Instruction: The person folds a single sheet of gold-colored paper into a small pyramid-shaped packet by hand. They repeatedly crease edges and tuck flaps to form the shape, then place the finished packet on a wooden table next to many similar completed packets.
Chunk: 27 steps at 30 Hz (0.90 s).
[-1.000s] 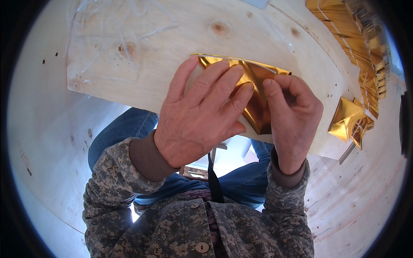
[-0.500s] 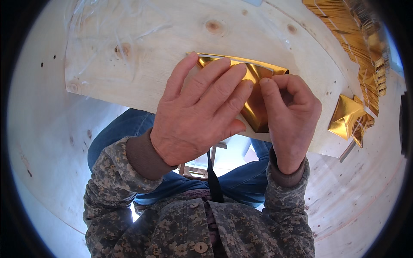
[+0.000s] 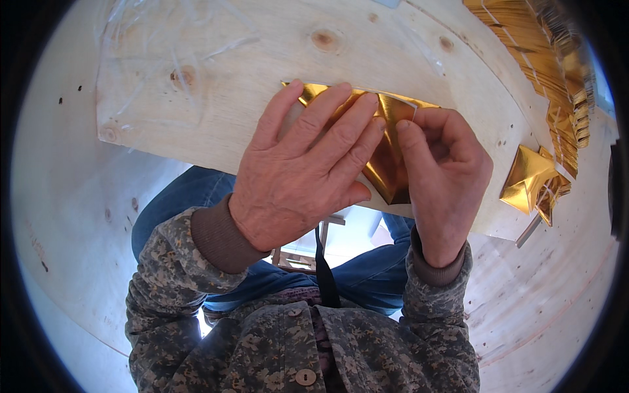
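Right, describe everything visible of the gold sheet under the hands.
The gold sheet is shiny, creased and foil-like. It appears folded, long across its far side and tapering toward the person; a thin pale line shows near its far right edge. It lies on the wooden board, partly hidden by the left hand spread over it, while the right hand pinches its right part.

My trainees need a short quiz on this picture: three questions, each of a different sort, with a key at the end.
1. True or false: the left hand is clenched into a fist.
2. What does the right hand touch? A: a jacket button. B: the gold foil. C: the jeans.
3. Fill in: a creased gold piece lies to the person's ____ of both hands.

Key: 1 False, its fingers are spread over the foil; 2 B; 3 right.
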Motion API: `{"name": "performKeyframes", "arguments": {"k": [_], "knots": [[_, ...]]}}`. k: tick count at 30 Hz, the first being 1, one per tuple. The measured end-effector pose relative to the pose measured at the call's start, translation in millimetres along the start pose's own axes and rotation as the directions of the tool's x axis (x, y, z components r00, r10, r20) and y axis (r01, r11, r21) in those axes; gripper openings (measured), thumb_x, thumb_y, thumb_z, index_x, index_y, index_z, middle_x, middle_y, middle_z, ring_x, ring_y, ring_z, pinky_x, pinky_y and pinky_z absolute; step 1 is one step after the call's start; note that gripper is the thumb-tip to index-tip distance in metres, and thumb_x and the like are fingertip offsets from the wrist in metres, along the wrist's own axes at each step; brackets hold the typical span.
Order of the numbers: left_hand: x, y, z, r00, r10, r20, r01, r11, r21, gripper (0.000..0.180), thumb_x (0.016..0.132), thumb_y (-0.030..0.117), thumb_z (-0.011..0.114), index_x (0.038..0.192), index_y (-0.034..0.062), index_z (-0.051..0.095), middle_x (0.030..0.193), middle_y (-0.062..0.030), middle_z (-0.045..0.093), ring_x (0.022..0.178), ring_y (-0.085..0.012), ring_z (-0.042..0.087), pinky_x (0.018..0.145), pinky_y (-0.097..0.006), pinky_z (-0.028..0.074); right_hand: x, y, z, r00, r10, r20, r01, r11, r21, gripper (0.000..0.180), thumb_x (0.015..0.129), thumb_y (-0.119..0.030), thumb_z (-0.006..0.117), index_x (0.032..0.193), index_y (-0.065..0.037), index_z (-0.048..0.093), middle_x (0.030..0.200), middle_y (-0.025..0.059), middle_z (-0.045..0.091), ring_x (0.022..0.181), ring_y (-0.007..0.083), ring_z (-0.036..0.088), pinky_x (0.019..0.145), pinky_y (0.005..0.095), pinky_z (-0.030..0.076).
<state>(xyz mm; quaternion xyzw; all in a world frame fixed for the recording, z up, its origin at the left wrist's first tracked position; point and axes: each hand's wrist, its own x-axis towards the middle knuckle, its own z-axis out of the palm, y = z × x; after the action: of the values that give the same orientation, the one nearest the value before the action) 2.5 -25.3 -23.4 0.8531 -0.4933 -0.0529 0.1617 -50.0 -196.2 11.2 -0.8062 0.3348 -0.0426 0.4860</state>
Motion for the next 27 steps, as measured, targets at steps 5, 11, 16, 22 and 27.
{"name": "performKeyframes", "arguments": {"k": [5,11,16,22,27], "knots": [[0.5,1.3,-2.3,1.000,-0.001,0.019,0.001,1.000,0.011,0.066,0.098,0.062,0.050,0.143,0.0136,0.059,0.154,-0.0062,0.050,0.143,-0.0271,0.044,0.122,-0.053,0.025,0.1,0.8,-1.2,1.000,-0.014,-0.009,0.014,1.000,-0.017,0.009,0.090,-0.008,0.073,0.088,0.001,0.071,0.070,0.0077,0.072,0.062,0.0105,0.070,0.058,0.0239,0.053],[0.0,1.1,-2.1,1.000,0.001,0.027,-0.001,1.000,0.009,0.067,0.098,0.061,0.050,0.144,0.0139,0.058,0.154,-0.0068,0.049,0.144,-0.0269,0.043,0.123,-0.052,0.024,3.6,4.4,1.6,0.998,-0.034,-0.045,0.032,0.999,-0.035,0.010,0.090,-0.008,0.072,0.084,0.000,0.071,0.068,0.0088,0.072,0.062,0.0117,0.071,0.058,0.0250,0.053],[-0.9,0.1,0.4,1.000,-0.004,0.020,0.004,1.000,-0.015,0.067,0.098,0.062,0.049,0.146,0.0148,0.056,0.155,-0.0079,0.048,0.145,-0.0271,0.043,0.123,-0.052,0.023,6.2,3.1,0.4,0.998,-0.029,-0.051,0.023,0.993,-0.113,0.011,0.090,-0.011,0.072,0.084,-0.001,0.072,0.065,0.0087,0.071,0.059,0.0123,0.070,0.058,0.0262,0.053],[-1.5,0.3,2.0,1.000,-0.006,0.014,0.006,1.000,-0.021,0.065,0.098,0.061,0.050,0.146,0.0171,0.056,0.155,-0.0079,0.047,0.145,-0.0276,0.043,0.123,-0.053,0.023,7.1,2.1,-0.3,0.999,0.013,-0.035,-0.017,0.994,-0.104,0.013,0.088,-0.012,0.073,0.082,-0.001,0.072,0.062,0.0085,0.070,0.056,0.0121,0.069,0.056,0.0271,0.052],[-1.0,1.8,2.0,1.000,-0.008,0.000,0.008,1.000,-0.013,0.063,0.098,0.061,0.050,0.145,0.0183,0.058,0.153,-0.0071,0.049,0.143,-0.0275,0.044,0.122,-0.053,0.024,8.6,4.2,-0.5,0.999,0.016,-0.029,-0.020,0.993,-0.120,0.013,0.087,-0.012,0.073,0.081,-0.001,0.072,0.062,0.0083,0.070,0.056,0.0129,0.069,0.056,0.0272,0.052]]}}
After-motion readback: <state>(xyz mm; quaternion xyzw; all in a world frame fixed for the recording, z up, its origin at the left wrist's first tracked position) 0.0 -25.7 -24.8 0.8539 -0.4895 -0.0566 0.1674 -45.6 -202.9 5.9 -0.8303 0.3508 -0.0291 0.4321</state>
